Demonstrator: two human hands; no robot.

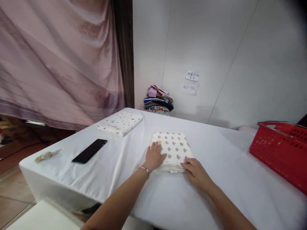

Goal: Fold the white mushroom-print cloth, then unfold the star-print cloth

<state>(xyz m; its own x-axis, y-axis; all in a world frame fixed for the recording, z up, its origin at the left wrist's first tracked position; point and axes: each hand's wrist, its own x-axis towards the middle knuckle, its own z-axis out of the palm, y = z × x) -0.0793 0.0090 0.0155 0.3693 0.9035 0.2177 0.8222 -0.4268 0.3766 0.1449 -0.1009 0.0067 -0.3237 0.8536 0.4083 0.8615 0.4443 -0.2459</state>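
A white folded cloth (171,148) with grey mushroom-like prints and a few coloured ones lies on the white-covered table (211,143), its stacked layers showing along the near edge. My left hand (154,156), with a bracelet at the wrist, rests on the cloth's left side, fingers stretched out. At the near right corner, my right hand (195,171) has its thumb by the layered edge and its fingers on top, closed on that corner. Another white folded cloth (121,124) with small dark prints lies farther back to the left, apart from both hands.
A dark phone (90,151) and a beige twisted scrap (46,155) lie on the left. On the right stands a red basket (280,156). Several folded fabrics (158,100) are stacked beyond the far edge, near a wall with paper notes (190,88). A pink curtain (59,60) hangs left.
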